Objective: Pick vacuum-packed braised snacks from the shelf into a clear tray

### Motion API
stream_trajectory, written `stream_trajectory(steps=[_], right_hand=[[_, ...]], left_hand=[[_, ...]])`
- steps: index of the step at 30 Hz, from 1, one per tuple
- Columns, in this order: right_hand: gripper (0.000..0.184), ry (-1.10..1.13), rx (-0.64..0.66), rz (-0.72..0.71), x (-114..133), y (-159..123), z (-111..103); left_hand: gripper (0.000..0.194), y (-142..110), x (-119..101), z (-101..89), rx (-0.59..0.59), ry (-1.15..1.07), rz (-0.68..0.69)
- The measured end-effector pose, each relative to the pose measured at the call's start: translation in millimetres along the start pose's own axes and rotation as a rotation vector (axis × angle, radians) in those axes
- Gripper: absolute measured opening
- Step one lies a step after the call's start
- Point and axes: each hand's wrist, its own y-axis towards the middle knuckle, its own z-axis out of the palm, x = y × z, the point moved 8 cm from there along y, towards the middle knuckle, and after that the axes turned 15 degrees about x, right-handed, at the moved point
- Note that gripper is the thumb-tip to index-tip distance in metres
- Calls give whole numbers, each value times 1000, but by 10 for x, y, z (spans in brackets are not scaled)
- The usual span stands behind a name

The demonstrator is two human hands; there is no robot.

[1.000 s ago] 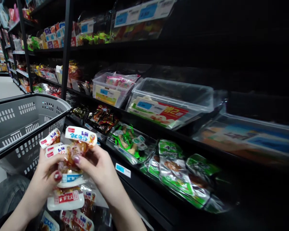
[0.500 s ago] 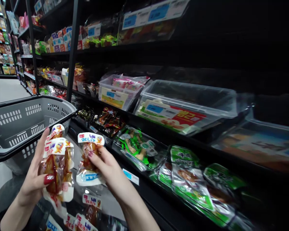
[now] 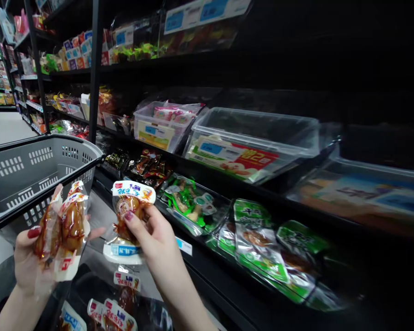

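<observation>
Two or more clear snack packets (image 3: 71,230) with brown food inside are gripped by my left hand (image 3: 25,262), its thumb across their left side and the fingers mostly behind them. My right hand (image 3: 158,236) pinches a single snack packet (image 3: 127,202) of the same look, white at top and with a blue label at the bottom, thumb on its front. The two hands are apart, with a narrow gap between the packets. Below them, several more such packets (image 3: 119,315) lie in a clear bin at the lower edge of the view.
A grey shopping basket (image 3: 72,161) with a black rim stands at left, close behind my left hand. Dark shelves run along the right, bearing a clear plastic box (image 3: 255,133), a tray of green-wrapped snacks (image 3: 189,202) and green-and-silver packets (image 3: 258,248). A black post (image 3: 95,69) rises behind the basket.
My left hand has turned its packets and fanned them apart, so their brown contents face me. The right-hand packet has tilted slightly. The whole view has shifted a little.
</observation>
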Motion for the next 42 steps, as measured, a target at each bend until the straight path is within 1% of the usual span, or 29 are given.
stream_trajectory(steps=[1, 2, 4, 6, 8, 11, 13, 15, 17, 20, 21, 22, 23, 24, 25, 26, 27, 28, 30, 32, 34, 36, 38, 40, 42], right_hand=[[35, 0, -16, -2, 19, -7, -29], [36, -13, -26, -4, 29, -13, -48], [36, -95, -28, 13, 8, -16, -45], [34, -213, -14, 59, -64, -13, 8], [33, -303, 6, 132, -172, -11, 85], [33, -401, 49, 261, -323, -22, 192], [33, -427, 84, 313, -374, -33, 238], [33, -413, 121, 326, -392, -32, 258], [33, -392, 165, 310, -386, -15, 255], [36, -417, 255, 257, -331, 15, 237], [36, -460, 256, 241, -296, 13, 215], [36, -525, 209, 216, -235, 1, 169], [36, -604, 119, 169, -140, -26, 112], [33, -684, 15, 91, -12, -72, 74], [29, -750, -61, -8, 123, -133, 82], [24, -793, -76, -105, 232, -190, 143], [19, -811, -28, -168, 291, -231, 238], [15, -808, 69, -183, 296, -249, 348], [15, -760, 263, -110, 211, -251, 515], [14, -715, 348, -50, 144, -225, 568], [11, -700, 393, -71, 141, -185, 583], [12, -688, 428, -102, 147, -153, 588], [15, -650, 432, -117, 146, -142, 583], [13, -611, 410, -92, 111, -149, 576], [5, -619, 371, -38, 46, -162, 568]], left_hand=[[74, 16, -9, 56, 17, -44, 14], [76, 28, 0, 105, 28, -83, -1], [78, 24, 62, 162, 39, -138, -93], [76, -12, 94, 132, 34, -148, -132], [76, -60, 86, 44, 27, -125, -89], [76, -123, 103, -98, -28, -71, -42], [77, -124, 148, -100, -52, -15, -86], [81, -86, 175, -12, -38, 66, -143], [88, -38, 172, 94, -30, 153, -178], [96, 11, 110, 195, -60, 282, -149], [97, 20, 98, 214, -70, 321, -139], [97, 27, 88, 229, -78, 361, -123], [96, 33, 72, 241, -87, 409, -94], [94, 37, 50, 249, -98, 468, -54], [93, 38, 28, 256, -111, 532, -11], [93, 37, 11, 259, -122, 596, 26], [94, 35, 2, 258, -128, 652, 55], [93, 33, 0, 254, -129, 699, 72], [83, 33, 0, 239, -111, 777, 80], [70, 34, -21, 238, -78, 866, 82], [63, 38, -39, 251, -42, 931, 70], [62, 34, -71, 254, -44, 928, 86], [67, 21, -102, 227, -83, 891, 112], [73, 9, -122, 174, -133, 881, 127], [78, -1, -143, 105, -184, 918, 131]])
